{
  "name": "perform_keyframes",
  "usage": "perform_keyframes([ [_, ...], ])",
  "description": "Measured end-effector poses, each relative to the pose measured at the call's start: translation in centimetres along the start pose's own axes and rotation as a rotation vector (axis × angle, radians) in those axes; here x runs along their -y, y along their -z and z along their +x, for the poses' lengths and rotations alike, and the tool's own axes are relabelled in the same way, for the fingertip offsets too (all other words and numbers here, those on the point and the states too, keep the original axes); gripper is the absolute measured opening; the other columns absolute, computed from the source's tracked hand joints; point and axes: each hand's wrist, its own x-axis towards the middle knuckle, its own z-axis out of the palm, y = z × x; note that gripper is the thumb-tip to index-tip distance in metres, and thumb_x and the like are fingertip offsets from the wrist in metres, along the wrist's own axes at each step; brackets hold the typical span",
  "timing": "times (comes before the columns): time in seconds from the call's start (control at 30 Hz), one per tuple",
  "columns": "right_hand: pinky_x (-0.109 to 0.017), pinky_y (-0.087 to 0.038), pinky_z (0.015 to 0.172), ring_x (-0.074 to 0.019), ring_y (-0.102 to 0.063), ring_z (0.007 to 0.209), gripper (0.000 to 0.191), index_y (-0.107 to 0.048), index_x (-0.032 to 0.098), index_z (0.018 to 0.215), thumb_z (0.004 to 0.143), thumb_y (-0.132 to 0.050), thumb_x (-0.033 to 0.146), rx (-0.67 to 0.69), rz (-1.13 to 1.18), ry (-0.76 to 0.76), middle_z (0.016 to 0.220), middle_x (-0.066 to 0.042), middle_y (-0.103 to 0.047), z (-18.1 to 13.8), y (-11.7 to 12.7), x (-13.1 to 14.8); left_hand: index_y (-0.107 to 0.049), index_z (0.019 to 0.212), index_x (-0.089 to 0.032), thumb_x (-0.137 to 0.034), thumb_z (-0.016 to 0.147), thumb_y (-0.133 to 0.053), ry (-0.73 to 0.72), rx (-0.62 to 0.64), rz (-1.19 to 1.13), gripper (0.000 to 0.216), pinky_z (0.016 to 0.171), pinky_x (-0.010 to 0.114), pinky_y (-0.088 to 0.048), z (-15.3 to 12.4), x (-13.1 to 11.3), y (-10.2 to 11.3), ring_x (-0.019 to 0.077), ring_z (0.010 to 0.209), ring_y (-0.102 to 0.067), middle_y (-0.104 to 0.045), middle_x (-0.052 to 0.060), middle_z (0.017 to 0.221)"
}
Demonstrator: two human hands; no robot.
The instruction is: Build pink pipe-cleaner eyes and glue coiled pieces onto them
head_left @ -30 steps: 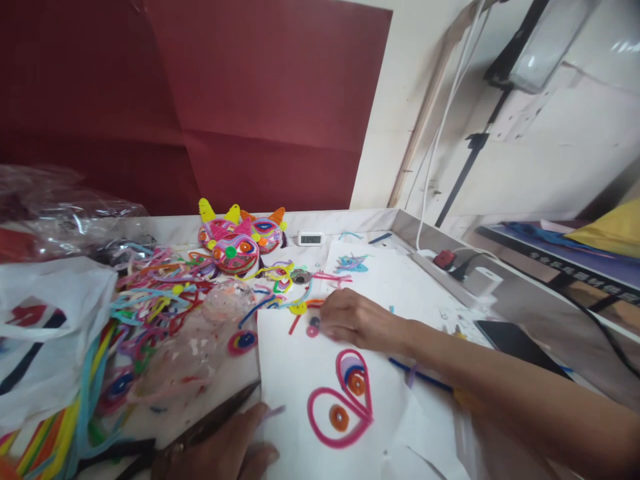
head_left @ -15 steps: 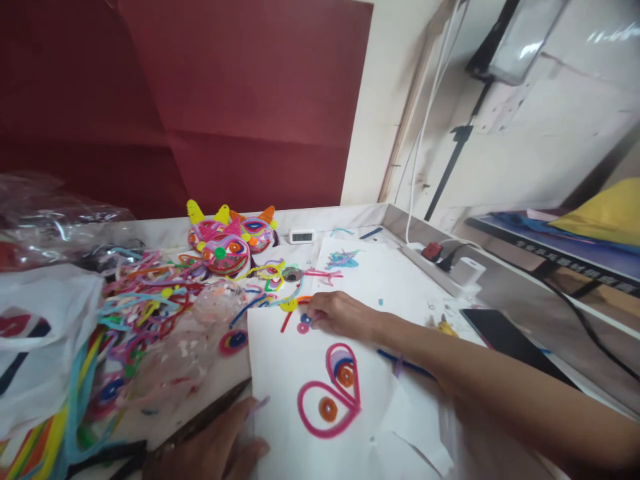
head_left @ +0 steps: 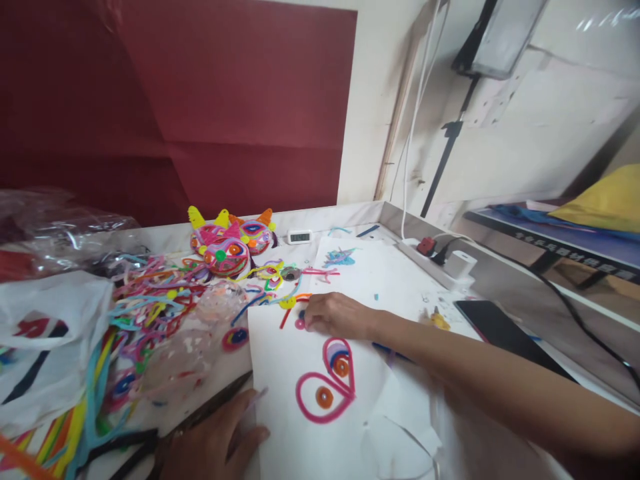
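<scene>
A white paper sheet (head_left: 285, 360) lies in front of me with a pink pipe-cleaner loop shape (head_left: 325, 383) holding orange coils. My right hand (head_left: 335, 313) rests at the sheet's far edge, fingers curled and pressed on a small pink coil (head_left: 300, 324). Near the bottom edge my left hand (head_left: 215, 443) lies flat on the sheet's near left corner, fingers spread, beside dark scissors (head_left: 210, 413).
A heap of coloured pipe cleaners (head_left: 145, 300), a white plastic bag (head_left: 45, 347) and clear wrapping fill the left. Pipe-cleaner masks (head_left: 227, 243) and a small digital clock (head_left: 300, 236) stand at the back. A power strip (head_left: 435, 257) and a black phone (head_left: 495, 327) lie right.
The camera has swung slightly to the right and down. My right hand has stayed at the small pink coil; my left hand has stayed on the paper's corner.
</scene>
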Motion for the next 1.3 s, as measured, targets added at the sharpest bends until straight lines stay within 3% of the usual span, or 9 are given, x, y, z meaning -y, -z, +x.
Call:
perform_keyframes([
  [0.17,-0.033,-0.048,0.075,-0.0153,-0.059,0.080,0.007,-0.064,0.013,0.084,0.085,-0.058,0.011,-0.026,0.005,-0.033,0.090,-0.004,-0.063,-0.4,0.4,0.5,-0.068,0.108,-0.031,-0.034,0.080,-0.057,0.071,0.045,0.017,0.030,0.071,0.026,-0.059,0.0,-0.1,0.0,0.0193,0.083,-0.073,-0.075,-0.004,0.099],
  [0.3,-0.026,-0.046,0.070,-0.0139,-0.058,0.076,0.011,-0.068,0.012,0.088,0.083,-0.058,0.010,-0.069,0.146,-0.059,0.089,-0.007,-0.065,-1.9,1.5,3.1,-0.068,0.104,-0.031,-0.034,0.088,-0.046,-0.056,-0.038,-0.025,0.027,0.073,0.022,-0.057,-0.1,-0.9,0.4,0.0170,0.091,-0.071,-0.074,-0.005,0.103],
  [0.5,-0.021,-0.049,0.068,-0.0128,-0.063,0.077,0.020,-0.068,0.012,0.097,0.089,-0.057,0.027,0.005,0.442,-0.114,0.089,-0.006,-0.069,-3.8,2.2,8.3,-0.065,0.106,-0.026,-0.025,0.092,-0.039,-0.213,-0.146,0.209,0.029,0.048,0.019,-0.051,-0.1,-3.2,1.2,0.0139,0.056,-0.069,-0.075,-0.002,0.078],
  [0.7,-0.020,-0.046,0.060,-0.0120,-0.059,0.069,0.022,-0.071,0.012,0.095,0.086,-0.059,0.027,0.068,0.497,-0.142,0.081,-0.004,-0.069,-4.3,1.7,10.2,-0.058,0.114,-0.021,-0.012,0.089,-0.040,-0.337,-0.117,0.341,0.033,0.046,0.019,-0.045,-0.1,-4.9,1.9,0.0137,0.058,-0.068,-0.071,0.001,0.077],
  [0.83,-0.020,-0.044,0.060,-0.0115,-0.058,0.066,0.013,-0.072,0.012,0.085,0.079,-0.060,0.013,0.079,0.452,-0.141,0.075,-0.002,-0.068,-4.6,1.6,10.0,-0.058,0.114,-0.022,-0.015,0.091,-0.040,-0.275,-0.033,0.269,0.030,0.047,0.020,-0.045,0.3,-6.4,2.6,0.0140,0.059,-0.068,-0.070,0.001,0.077],
  [1.07,-0.019,-0.042,0.055,-0.0106,-0.057,0.061,0.009,-0.071,0.013,0.080,0.077,-0.063,0.011,0.056,0.428,-0.197,0.068,0.000,-0.066,-4.8,2.1,9.3,-0.063,0.108,-0.021,-0.022,0.093,-0.037,-0.103,0.077,0.067,0.030,0.056,0.025,-0.048,1.8,-8.9,3.3,0.0204,0.071,-0.071,-0.073,0.005,0.082],
  [1.13,-0.019,-0.041,0.054,-0.0105,-0.056,0.060,0.011,-0.070,0.012,0.078,0.076,-0.060,0.008,0.045,0.414,-0.210,0.066,0.001,-0.065,-4.7,2.3,8.9,-0.064,0.104,-0.020,-0.028,0.096,-0.032,-0.066,0.101,-0.077,0.034,0.057,0.025,-0.048,2.0,-9.6,3.9,0.0188,0.070,-0.070,-0.072,0.004,0.080],
  [1.23,-0.019,-0.040,0.054,-0.0103,-0.054,0.060,0.015,-0.069,0.012,0.076,0.075,-0.056,0.004,0.036,0.393,-0.225,0.065,0.001,-0.063,-4.7,2.6,8.3,-0.065,0.094,-0.020,-0.035,0.098,-0.025,0.028,0.193,-0.341,0.043,0.050,0.020,-0.045,2.1,-10.0,4.7,0.0126,0.054,-0.065,-0.068,-0.002,0.064],
  [1.3,-0.020,-0.041,0.056,-0.0107,-0.054,0.062,0.014,-0.068,0.012,0.076,0.075,-0.056,0.005,0.051,0.395,-0.230,0.067,0.000,-0.063,-5.1,2.9,7.7,-0.065,0.102,-0.021,-0.038,0.097,-0.029,0.068,0.150,-0.392,0.040,0.057,0.020,-0.049,1.6,-9.4,4.6,0.0127,0.063,-0.067,-0.070,-0.002,0.069],
])
